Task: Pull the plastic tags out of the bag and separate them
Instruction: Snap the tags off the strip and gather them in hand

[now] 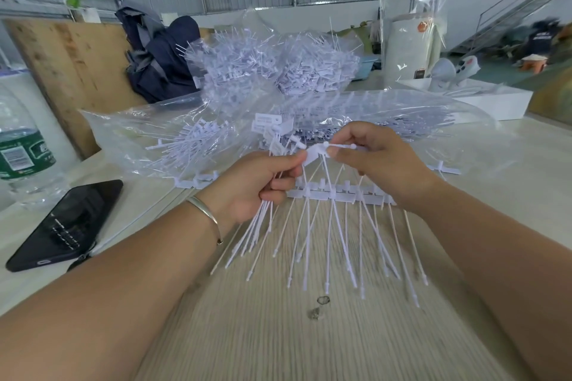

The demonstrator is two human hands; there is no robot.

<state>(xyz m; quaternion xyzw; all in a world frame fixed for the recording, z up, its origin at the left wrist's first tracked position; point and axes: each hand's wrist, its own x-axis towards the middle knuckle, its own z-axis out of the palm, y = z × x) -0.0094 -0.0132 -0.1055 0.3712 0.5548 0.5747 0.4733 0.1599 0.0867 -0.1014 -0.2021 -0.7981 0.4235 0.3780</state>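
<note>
The right hand (376, 161) is pinching, between thumb and forefinger, the flat head of a single tag (322, 150), with the tag's thin stem running down and out of the pinch. Just beside it the left hand (257, 182) is curling its fingers around a bunch of tags (263, 226), the stems fanning below the fist and the heads crowding above the knuckles; a thin bracelet (204, 213) is sitting on that wrist.

Under both hands a row of separated tags (337, 195) is lying on the pale wooden table (278, 334), heads lined up away from the person, stems pointing toward them. Beyond the hands a clear plastic bag (387, 114) is holding many more tags, with further bags heaped behind it. A dark phone (66, 223) and a water bottle (21, 148) are sitting to the left, well apart from the work.

The tags are looking very light and springy, the stems thin enough to bend and tangle, the plastic likely slick. The flat head is probably giving the surest grip; pulling on a stem would likely drag neighbours along or kink it.
</note>
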